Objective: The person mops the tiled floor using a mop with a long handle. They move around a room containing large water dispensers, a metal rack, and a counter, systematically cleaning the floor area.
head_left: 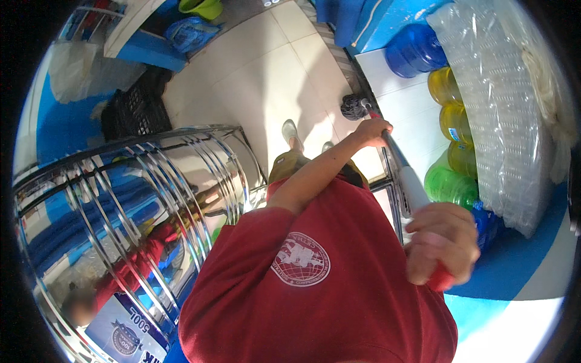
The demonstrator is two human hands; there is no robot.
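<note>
Your right hand [440, 243] fingers wrap the red top of the mop handle [404, 175]; your left hand [372, 131] grips it lower down. The white-and-metal handle slants to the dark mop head [353, 107] on the tiled floor [260, 72]. A shiny steel tank [130, 212] stands left of the handle, colored jugs [451, 121] to its right.

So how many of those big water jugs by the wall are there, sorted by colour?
Blue jugs: 1
Yellow jugs: 3, stacked along the wall, the lowest partly hidden behind clear plastic wrapping
Green jugs: 1
Total: 5 that show
</note>
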